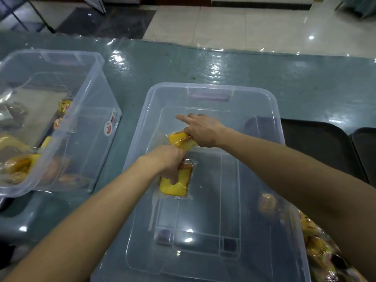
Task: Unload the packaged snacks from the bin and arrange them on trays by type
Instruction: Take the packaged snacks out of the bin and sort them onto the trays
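Note:
A clear plastic bin (270,110) stands in front of me on the table. Both my hands are inside it. My left hand (166,161) grips a clear-wrapped yellow cake slice (175,185) from above. My right hand (200,130) holds a second wrapped yellow cake slice (180,140) farther back in the bin, with its index finger pointing out straight. Apart from these two packs the bin's floor looks bare.
A second clear bin (91,102) at the left holds several wrapped pastries and cakes. Two black trays (317,135) lie to the right of the middle bin. A heap of yellow snack packs (317,247) lies at the lower right. The table has a shiny teal cover.

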The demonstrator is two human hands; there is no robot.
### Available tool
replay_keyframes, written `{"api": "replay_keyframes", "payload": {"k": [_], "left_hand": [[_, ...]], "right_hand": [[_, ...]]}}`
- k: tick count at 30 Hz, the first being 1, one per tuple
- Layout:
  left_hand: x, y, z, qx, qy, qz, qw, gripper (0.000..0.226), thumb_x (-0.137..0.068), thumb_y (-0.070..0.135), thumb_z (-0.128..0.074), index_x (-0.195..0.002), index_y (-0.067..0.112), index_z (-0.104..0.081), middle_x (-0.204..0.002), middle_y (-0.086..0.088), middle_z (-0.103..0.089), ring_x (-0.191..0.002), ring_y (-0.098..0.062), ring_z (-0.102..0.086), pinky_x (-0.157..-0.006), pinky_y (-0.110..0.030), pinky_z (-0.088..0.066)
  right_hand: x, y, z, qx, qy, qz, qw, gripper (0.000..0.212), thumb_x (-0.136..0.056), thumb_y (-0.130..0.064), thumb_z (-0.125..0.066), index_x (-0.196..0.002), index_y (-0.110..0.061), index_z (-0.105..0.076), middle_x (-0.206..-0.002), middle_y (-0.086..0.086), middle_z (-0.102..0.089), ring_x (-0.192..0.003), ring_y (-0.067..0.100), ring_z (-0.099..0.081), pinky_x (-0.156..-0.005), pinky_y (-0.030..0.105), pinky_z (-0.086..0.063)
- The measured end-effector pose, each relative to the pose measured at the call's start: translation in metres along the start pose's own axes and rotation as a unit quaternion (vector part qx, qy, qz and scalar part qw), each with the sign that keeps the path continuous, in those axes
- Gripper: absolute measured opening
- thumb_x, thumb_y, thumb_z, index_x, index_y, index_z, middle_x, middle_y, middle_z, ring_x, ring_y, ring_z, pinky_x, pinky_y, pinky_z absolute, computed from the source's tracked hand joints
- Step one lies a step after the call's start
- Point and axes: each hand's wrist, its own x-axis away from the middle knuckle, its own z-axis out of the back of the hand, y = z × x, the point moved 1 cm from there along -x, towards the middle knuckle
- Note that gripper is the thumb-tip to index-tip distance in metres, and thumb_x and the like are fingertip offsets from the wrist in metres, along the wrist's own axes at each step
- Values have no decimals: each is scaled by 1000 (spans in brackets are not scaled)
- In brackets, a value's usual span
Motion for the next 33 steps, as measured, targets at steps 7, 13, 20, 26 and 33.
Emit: {"api": "replay_keyframes", "payload": {"k": [7,13,20,26,33], "left_hand": [[-3,0,0,3,-14,6,1000,57,-66,37,-100,-112,24,-69,-105,-3,-72,-93,-28,-70,-77,-39,-61],[-4,4,3,10,-28,15,999,47,-65,36,-100,-101,21,-74,-95,-3,-73,-85,-27,-70,-67,-34,-55],[3,2,13,48,14,3,999,45,-69,33,-96,-94,23,-60,-80,5,-56,-78,-25,-59,-55,-31,-40],[37,14,59,149,134,2,980,50,-56,48,-93,-89,23,-64,-82,5,-68,-81,-23,-67,-74,-43,-61],[87,122,163,308,313,-47,897,63,-54,47,-100,-101,14,-74,-94,-12,-76,-88,-32,-74,-83,-53,-63]], "right_hand": [[-12,-8,-19,-4,-20,-54,998,28,-98,-12,-61,-126,-11,-57,-114,12,-71,-115,31,-60,-87,40,-46],[4,-9,-35,-136,-104,-122,978,42,-101,-23,-61,-140,-9,-54,-131,18,-57,-112,40,-65,-77,39,-42],[57,11,47,-126,-74,-171,974,33,-93,-29,-67,-121,-12,-65,-115,15,-70,-92,35,-62,-71,35,-41],[184,46,112,-285,222,-283,888,57,-91,-35,-66,-146,-25,-52,-98,8,-71,-89,33,-65,-77,42,-53],[392,78,74,-482,478,-422,601,49,-91,-36,-71,-137,-48,-56,-106,9,-78,-91,32,-75,-87,57,-63]]}}
